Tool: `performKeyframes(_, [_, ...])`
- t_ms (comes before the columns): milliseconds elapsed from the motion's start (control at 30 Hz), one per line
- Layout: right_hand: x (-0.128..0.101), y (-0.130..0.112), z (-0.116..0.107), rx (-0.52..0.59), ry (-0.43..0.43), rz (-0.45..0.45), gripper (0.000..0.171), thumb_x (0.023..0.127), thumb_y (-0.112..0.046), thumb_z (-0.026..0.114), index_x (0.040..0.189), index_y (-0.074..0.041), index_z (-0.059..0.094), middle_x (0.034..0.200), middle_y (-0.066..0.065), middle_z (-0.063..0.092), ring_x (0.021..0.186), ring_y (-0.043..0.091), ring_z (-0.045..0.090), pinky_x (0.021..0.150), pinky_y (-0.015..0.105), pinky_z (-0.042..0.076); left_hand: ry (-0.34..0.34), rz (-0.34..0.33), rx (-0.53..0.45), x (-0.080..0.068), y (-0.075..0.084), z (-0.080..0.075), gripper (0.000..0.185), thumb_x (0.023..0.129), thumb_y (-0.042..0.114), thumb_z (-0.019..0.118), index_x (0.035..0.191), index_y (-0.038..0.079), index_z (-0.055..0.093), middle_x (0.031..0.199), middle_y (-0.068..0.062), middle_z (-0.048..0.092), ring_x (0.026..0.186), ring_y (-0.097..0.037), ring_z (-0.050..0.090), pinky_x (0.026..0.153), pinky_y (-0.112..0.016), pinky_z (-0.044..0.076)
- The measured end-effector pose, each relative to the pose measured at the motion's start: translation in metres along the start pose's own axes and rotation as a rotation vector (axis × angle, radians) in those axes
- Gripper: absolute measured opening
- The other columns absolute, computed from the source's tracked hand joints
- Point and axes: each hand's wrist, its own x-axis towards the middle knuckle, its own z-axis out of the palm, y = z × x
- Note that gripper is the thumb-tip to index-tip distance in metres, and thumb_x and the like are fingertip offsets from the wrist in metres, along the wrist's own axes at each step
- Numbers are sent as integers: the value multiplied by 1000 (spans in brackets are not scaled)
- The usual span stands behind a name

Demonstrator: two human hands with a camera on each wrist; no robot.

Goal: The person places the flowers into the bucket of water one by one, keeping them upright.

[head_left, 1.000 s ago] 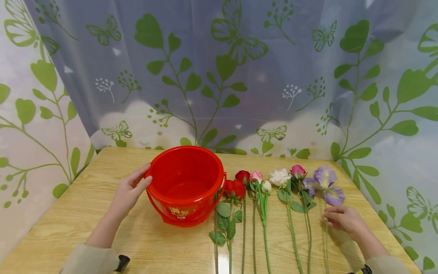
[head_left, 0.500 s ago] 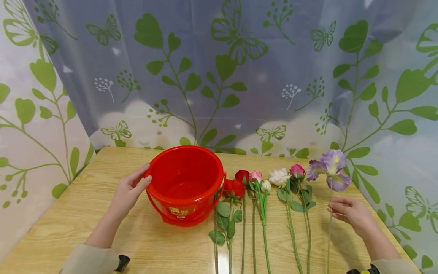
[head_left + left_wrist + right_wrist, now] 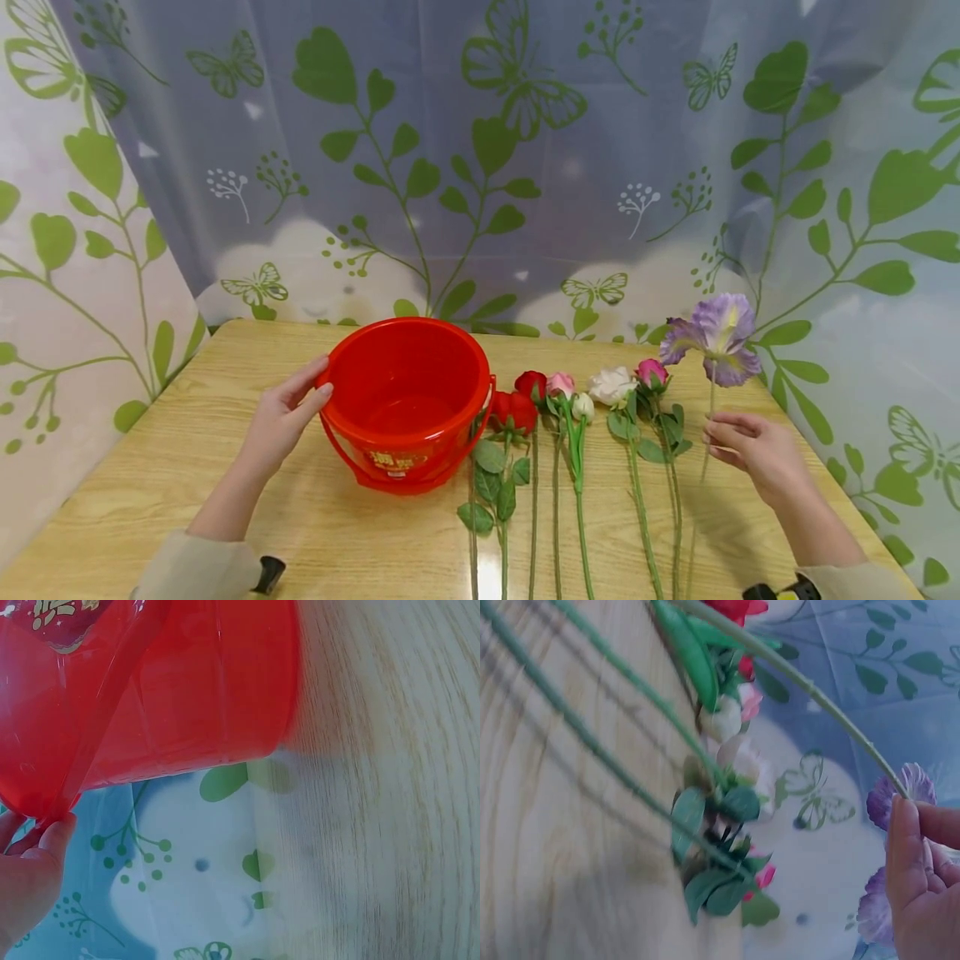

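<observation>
**Purple flower lifted, red bucket held steady**

The fingers [image 3: 723, 427] of the right hand [image 3: 753, 454] pinch the thin stem of the purple flower [image 3: 716, 336]. The flower is up off the bench [image 3: 150, 492], at the right end of the row, with its bloom high and its stem slanting down toward the near edge. The left hand [image 3: 281, 417] has straight, relaxed fingers [image 3: 311, 392] that rest flat on the left side of the red bucket [image 3: 408, 404]. The bucket stands upright in the middle of the bench. Between the bucket and the purple flower, more flowers [image 3: 577, 408] lie side by side, blooms far, stems near. A leaf-and-butterfly curtain [image 3: 480, 150] hangs behind.
</observation>
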Motion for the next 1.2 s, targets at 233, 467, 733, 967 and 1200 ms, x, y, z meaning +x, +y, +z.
performKeyframes(233, [6, -3, 17, -8, 30, -85, 28, 83, -17, 63, 105, -1, 56, 86, -3, 62, 79, 11, 60, 71, 26, 51, 3, -9, -10, 0, 0, -1, 44, 88, 7, 54, 126, -10, 42, 131, -23, 39, 119, -29, 38, 82, -10, 38])
performKeyframes(467, [4, -26, 42, 49, 24, -123, 8, 84, -13, 62, 91, -14, 61, 83, -3, 62, 75, 9, 59, 67, 23, 51, 10, -11, 6, 1, 0, -1, 44, 88, 8, 55, 126, -9, 43, 131, -22, 40, 118, -28, 39, 82, -10, 38])
performKeyframes(733, [6, -45, 59, 84, 22, -132, 12, 82, -15, 63, 93, -11, 61, 83, -3, 60, 76, 8, 58, 69, 23, 51, 2, -4, 5, 1, -1, -1, 43, 88, 8, 54, 126, -10, 42, 130, -22, 40, 119, -34, 36, 83, -10, 37])
performKeyframes(967, [5, -60, 74, 166, 4, -161, 17, 80, -14, 65, 95, -9, 59, 88, -1, 59, 78, 10, 59, 69, 22, 51, 8, -4, 4, 0, -2, -1, 43, 88, 8, 54, 125, -11, 42, 131, -22, 39, 119, -31, 37, 83, -10, 38])
performKeyframes(1200, [5, -75, 86, 189, -9, -224, 28, 80, -13, 65, 102, -1, 53, 87, 2, 60, 80, 12, 61, 70, 22, 51, 4, -4, 0, 0, 0, 0, 43, 88, 8, 53, 126, -10, 42, 131, -23, 39, 119, -36, 35, 82, -9, 37])
